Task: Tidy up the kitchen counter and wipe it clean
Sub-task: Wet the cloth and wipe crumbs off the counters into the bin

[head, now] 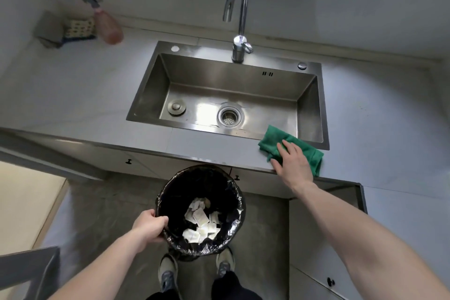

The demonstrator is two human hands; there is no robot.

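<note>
Green cloth [291,150], soft and rumpled, lies on the grey counter [379,114] under the right hand [293,162], fingers flat and straight, pressing it. Left hand [148,228] curls round the rim of the round bin [201,209], black crinkled liner, white crumpled scraps inside. Judgement: clearing largely done, wiping under way. Far ahead of the left hand: spray bottle [108,25], sponges. Steel sink [229,95] between.

A: What is looking like metal here?
B: The sink [243,85] at centre is showing brushed steel; the faucet [239,7] above it is gleaming like polished chrome.
A: And lower down?
B: The green cloth [302,146] at right is looking soft and napped; the bin liner [233,229] is shining as crinkled black plastic around crumpled white paper [202,221].
</note>
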